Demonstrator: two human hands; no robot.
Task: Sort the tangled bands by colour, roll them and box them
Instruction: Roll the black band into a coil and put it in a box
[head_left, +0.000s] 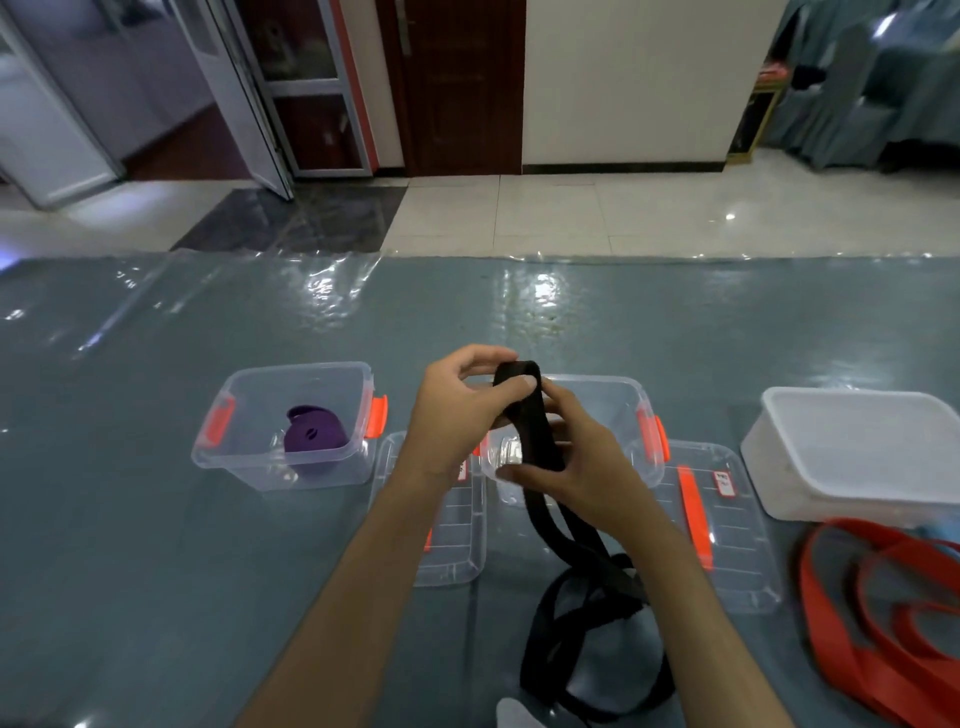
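A black band is held up in front of me over the table. My left hand pinches its folded top end between thumb and fingers. Just below, my right hand grips the band's doubled strands. The rest of the black band hangs down and lies in loops near the table's front edge. A rolled purple band sits inside the clear left box. A second clear box stands behind my hands, partly hidden. A loose red band lies in loops at the right.
Two clear lids with orange clips lie flat in front of the boxes. A white lidded tub stands at the far right. The table has a grey-blue cover under shiny plastic film.
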